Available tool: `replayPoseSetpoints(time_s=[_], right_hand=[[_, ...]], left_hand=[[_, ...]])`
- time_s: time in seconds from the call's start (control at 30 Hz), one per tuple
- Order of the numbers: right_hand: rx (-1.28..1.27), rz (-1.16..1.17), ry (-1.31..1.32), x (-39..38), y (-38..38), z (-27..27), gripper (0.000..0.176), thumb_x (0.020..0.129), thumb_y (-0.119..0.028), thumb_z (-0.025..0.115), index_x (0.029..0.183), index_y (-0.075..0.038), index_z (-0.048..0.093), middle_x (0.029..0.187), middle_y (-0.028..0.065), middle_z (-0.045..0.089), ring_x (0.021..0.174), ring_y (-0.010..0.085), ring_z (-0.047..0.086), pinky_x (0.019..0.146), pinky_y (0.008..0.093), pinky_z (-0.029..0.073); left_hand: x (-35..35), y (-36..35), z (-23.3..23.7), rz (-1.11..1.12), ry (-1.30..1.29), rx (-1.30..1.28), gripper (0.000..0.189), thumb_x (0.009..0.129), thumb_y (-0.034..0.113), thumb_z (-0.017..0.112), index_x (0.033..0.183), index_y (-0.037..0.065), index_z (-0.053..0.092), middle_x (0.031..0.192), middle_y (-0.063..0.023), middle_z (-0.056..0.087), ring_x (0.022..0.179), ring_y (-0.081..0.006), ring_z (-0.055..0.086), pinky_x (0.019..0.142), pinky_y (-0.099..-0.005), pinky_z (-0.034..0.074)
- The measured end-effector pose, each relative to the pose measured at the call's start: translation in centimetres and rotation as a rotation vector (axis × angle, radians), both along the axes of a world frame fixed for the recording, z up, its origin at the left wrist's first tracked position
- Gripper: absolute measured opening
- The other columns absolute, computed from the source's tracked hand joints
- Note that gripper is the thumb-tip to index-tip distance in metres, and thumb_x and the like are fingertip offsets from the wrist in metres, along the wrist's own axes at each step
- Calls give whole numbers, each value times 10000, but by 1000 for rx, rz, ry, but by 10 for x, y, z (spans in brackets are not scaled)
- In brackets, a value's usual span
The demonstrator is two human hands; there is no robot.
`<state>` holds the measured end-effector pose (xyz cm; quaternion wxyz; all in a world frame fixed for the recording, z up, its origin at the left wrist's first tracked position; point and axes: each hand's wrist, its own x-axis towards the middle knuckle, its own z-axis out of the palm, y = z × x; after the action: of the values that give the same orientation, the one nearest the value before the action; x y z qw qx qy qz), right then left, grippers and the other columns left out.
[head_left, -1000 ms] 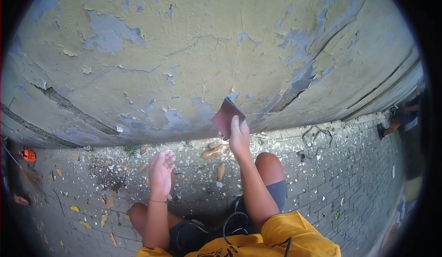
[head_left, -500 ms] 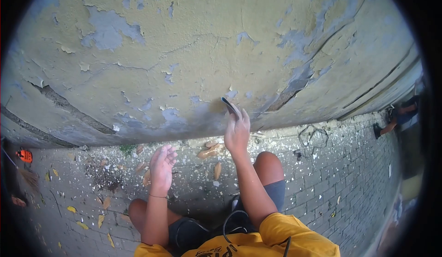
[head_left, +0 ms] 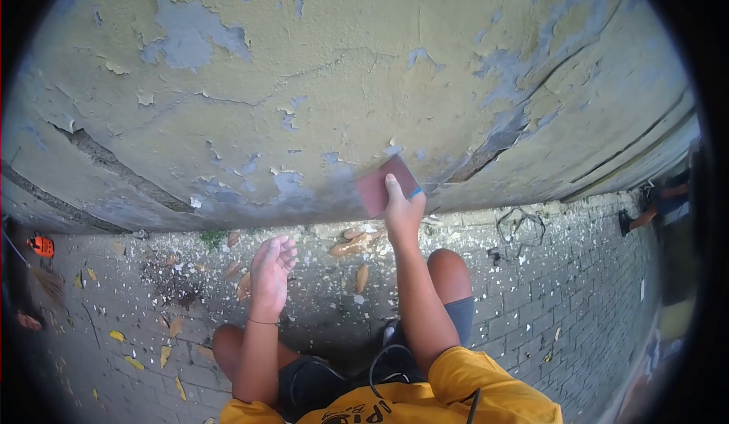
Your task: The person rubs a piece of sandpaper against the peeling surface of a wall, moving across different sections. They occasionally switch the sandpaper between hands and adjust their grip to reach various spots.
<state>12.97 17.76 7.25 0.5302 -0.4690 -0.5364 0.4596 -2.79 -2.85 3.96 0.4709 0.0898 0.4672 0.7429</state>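
A reddish-brown piece of sandpaper [head_left: 382, 186] with a blue strip at one edge is in my right hand [head_left: 405, 215], my thumb lying across its face. It is right up by the lower part of the peeling yellow wall [head_left: 304, 112], where grey-blue patches show through. My left hand [head_left: 271, 276] hangs over the paving to the left, its fingers loosely bent and apart, with nothing in them.
Paint flakes and dry leaves [head_left: 361, 278] litter the brick paving [head_left: 531, 325] along the wall's foot. A dark wire loop [head_left: 521, 226] lies to the right. An orange object [head_left: 41, 246] and a broom [head_left: 47, 283] are at far left. Another person's leg [head_left: 645, 217] shows at far right.
My right hand has turned so the sandpaper, edge-on before, now shows its broad reddish face. My left hand has stayed nearly where it was. The view has shifted slightly.
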Motion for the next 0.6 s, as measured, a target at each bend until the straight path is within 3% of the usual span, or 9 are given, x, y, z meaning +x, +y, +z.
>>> replayPoseSetpoints(time_s=[0.03, 0.1, 0.17, 0.27, 0.43, 0.5, 0.6], right_hand=[[-110, 37, 84, 3, 0, 5, 279, 940, -124, 623, 1180, 18, 623, 954, 131, 708, 888, 198, 665, 814, 333, 510], [-26, 32, 98, -3, 4, 14, 294, 939, -100, 608, 1201, 33, 596, 1018, 153, 693, 953, 231, 668, 854, 330, 504], [415, 18, -210, -15, 1, 29, 363, 931, -90, 614, 1260, 45, 543, 1085, 179, 670, 1019, 246, 659, 883, 334, 501], [499, 34, -183, -31, -24, 62, 414, 922, -78, 624, 1302, 31, 502, 1149, 193, 647, 1057, 260, 650, 905, 345, 500], [153, 47, -58, -8, -8, 25, 454, 926, -71, 633, 1328, 44, 457, 1180, 189, 629, 1055, 251, 640, 910, 352, 504], [3, -104, 91, -6, -5, 19, 446, 931, -76, 634, 1317, 62, 460, 1134, 188, 647, 1039, 241, 641, 898, 350, 508], [38, -91, 11, -16, 0, 27, 434, 935, -86, 639, 1305, 67, 471, 1154, 195, 634, 1045, 238, 636, 911, 354, 500]], left_hand=[[1, -1, -1, 1, -5, -2, 291, 1004, 279, 563, 1165, 39, 602, 1048, -45, 657, 920, -136, 613, 815, -284, 480], [0, -1, -2, 4, -6, -18, 289, 1006, 276, 560, 1165, 39, 602, 1048, -45, 657, 916, -136, 613, 810, -286, 482], [0, -2, -5, -4, -17, -7, 282, 1007, 263, 564, 1167, 34, 604, 1051, -47, 658, 917, -134, 611, 805, -283, 478], [-1, 1, -8, -9, -20, 1, 275, 1008, 249, 568, 1169, 30, 607, 1049, -49, 661, 914, -132, 612, 796, -279, 476], [-5, 2, -8, 24, -45, -32, 269, 1007, 247, 570, 1164, 33, 613, 1040, -50, 666, 903, -132, 617, 786, -277, 480], [-7, 3, -8, 8, -22, -15, 268, 1006, 249, 572, 1160, 34, 616, 1043, -51, 666, 903, -131, 617, 785, -279, 480], [-6, 3, -8, 1, -14, -19, 270, 1005, 253, 576, 1157, 34, 618, 1044, -51, 667, 902, -130, 617, 780, -278, 480]])
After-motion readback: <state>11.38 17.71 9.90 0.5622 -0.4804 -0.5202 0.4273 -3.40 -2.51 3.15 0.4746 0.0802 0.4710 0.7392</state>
